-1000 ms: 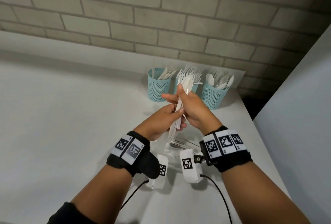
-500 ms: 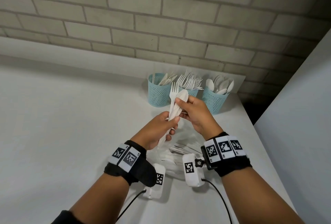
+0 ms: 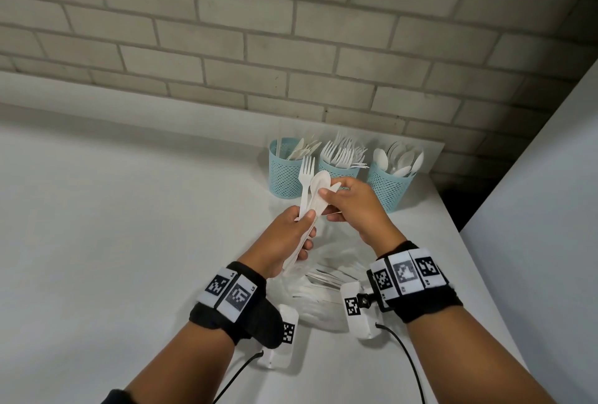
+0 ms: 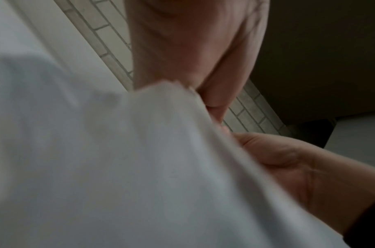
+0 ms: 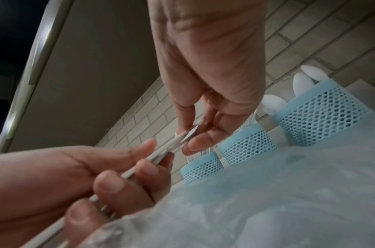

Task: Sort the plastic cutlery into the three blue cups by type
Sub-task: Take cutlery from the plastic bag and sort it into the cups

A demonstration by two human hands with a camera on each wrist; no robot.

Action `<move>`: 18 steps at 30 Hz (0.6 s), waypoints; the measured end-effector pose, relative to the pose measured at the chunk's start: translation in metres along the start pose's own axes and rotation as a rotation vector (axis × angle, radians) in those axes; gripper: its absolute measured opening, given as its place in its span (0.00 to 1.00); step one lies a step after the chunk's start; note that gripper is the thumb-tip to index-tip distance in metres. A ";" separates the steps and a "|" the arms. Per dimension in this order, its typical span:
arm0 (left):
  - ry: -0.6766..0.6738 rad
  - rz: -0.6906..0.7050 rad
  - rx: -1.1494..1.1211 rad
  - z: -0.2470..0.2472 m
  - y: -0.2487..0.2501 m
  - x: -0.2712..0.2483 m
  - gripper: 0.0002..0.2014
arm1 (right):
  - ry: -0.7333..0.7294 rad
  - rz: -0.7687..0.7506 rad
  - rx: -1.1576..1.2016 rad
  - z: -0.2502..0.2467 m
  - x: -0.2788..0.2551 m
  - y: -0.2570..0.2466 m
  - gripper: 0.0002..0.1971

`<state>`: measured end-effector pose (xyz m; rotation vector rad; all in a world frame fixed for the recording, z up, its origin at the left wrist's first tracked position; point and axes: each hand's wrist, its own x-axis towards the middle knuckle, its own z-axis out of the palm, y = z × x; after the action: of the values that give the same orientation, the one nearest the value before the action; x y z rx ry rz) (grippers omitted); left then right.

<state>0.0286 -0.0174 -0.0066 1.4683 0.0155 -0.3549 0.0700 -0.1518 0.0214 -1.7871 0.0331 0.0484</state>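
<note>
Three blue mesh cups stand against the wall: the left cup (image 3: 284, 174) holds knives, the middle cup (image 3: 339, 170) forks, the right cup (image 3: 390, 185) spoons. My left hand (image 3: 291, 229) grips the handles of a small bunch of white cutlery (image 3: 312, 190), with a fork and a spoon standing upright above it. My right hand (image 3: 343, 196) pinches the spoon bowl at the top of the bunch; the right wrist view shows its thumb and fingers (image 5: 195, 142) on the bowl's edge (image 5: 191, 134). The left wrist view is mostly blocked by blurred white plastic.
A clear plastic bag (image 3: 320, 293) with more white cutlery lies on the white table (image 3: 129, 242) below my hands. A brick wall runs behind the cups. A white panel (image 3: 534, 209) rises at the right, beside the table's right edge.
Both hands with the bunch drifted slightly left and down. The fork head fanned out to the left of the spoon, and my right hand's fingers shifted onto the spoon bowl.
</note>
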 end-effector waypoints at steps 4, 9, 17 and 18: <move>0.024 0.012 0.031 0.000 0.000 0.002 0.15 | 0.018 -0.024 -0.069 -0.006 0.005 0.000 0.12; 0.052 0.055 0.048 -0.003 0.001 0.002 0.12 | 0.095 -0.101 -0.097 -0.017 0.021 -0.011 0.12; 0.235 0.124 -0.062 -0.022 0.004 0.004 0.11 | 0.443 -0.438 0.169 -0.022 0.066 -0.076 0.04; 0.239 0.125 -0.095 -0.024 0.004 0.005 0.10 | 0.464 -0.481 0.167 -0.018 0.072 -0.080 0.04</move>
<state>0.0387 0.0047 -0.0063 1.4025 0.1300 -0.0743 0.1462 -0.1517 0.0995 -1.5655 -0.0588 -0.6948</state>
